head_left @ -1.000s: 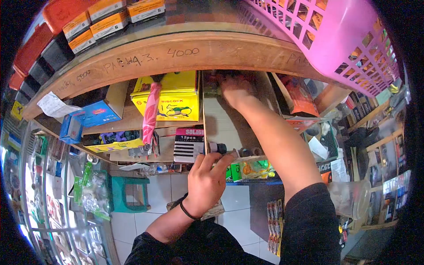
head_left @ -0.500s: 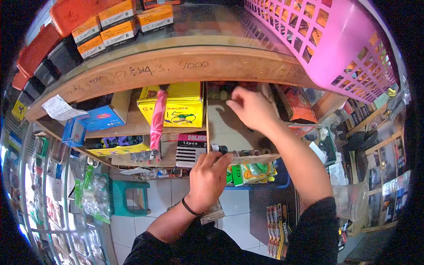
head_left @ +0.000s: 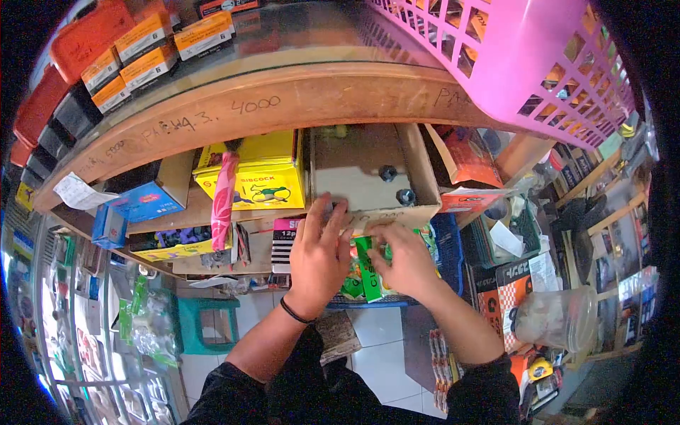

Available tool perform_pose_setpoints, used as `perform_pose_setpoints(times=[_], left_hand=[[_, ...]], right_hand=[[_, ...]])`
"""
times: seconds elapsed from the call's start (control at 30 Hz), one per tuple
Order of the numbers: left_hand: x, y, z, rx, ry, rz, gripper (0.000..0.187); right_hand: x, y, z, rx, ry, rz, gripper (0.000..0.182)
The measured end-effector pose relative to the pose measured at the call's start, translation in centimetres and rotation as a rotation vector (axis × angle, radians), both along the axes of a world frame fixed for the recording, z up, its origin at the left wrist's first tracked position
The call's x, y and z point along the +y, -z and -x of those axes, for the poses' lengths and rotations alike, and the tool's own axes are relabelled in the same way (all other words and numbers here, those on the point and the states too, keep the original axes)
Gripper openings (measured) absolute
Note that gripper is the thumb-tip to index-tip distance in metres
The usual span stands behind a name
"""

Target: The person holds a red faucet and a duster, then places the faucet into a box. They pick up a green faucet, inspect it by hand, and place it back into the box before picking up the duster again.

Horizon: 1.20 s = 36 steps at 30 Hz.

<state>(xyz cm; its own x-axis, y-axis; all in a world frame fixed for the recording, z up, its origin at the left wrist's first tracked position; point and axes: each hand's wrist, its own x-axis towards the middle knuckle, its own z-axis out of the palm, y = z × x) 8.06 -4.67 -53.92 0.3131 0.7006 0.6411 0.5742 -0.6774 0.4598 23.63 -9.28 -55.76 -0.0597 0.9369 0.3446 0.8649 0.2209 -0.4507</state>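
Observation:
An open cardboard box (head_left: 421,159) sits in the shelf opening, with two small dark round pieces (head_left: 396,185) on its bottom. My left hand (head_left: 319,251) lies at the box's front left corner, its fingers stretched out. Something dark shows by its fingertips, too hidden to name. At the middle of the box's front wall is my right hand (head_left: 411,262), fingers bent against the cardboard and thumb apart below them. Green packets (head_left: 365,265) lie beneath both hands in a blue basket (head_left: 451,258).
Left of the box stand a yellow bibcock box (head_left: 269,185), a pink folded umbrella-like item (head_left: 225,198) and a blue box (head_left: 152,195). A pink basket (head_left: 520,85) rests on the glass counter above. A green stool (head_left: 205,322) stands on the floor.
My right hand has come out of the box to its front wall. The dark round pieces inside now show. My left hand has spread its fingers, and the box's front edge sits further back in view.

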Motion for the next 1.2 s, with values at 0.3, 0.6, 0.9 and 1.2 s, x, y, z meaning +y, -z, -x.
perform_pose_setpoints(times=[0.3, 0.6, 0.9, 1.2], left_hand=[[0.4, 1.3, -0.7, 0.089, 0.026, -0.006, 0.044], [-0.5, 1.4, -0.2, 0.143, 0.055, 0.068, 0.037], [-8.3, 9.6, 12.0, 0.178, 0.200, 0.588, 0.028], [-20.8, 30.2, 34.6, 0.617, -0.492, 1.519, 0.030]], right_hand=[[4.5, 1.4, 0.0, 0.050, 0.050, -0.159, 0.026], [6.9, 1.7, 0.0, 0.214, 0.123, -0.086, 0.023], [-7.8, 2.7, 2.4, 0.702, 0.090, 0.062, 0.020], [-26.6, 14.1, 3.2, 1.086, 0.311, 0.551, 0.022]])
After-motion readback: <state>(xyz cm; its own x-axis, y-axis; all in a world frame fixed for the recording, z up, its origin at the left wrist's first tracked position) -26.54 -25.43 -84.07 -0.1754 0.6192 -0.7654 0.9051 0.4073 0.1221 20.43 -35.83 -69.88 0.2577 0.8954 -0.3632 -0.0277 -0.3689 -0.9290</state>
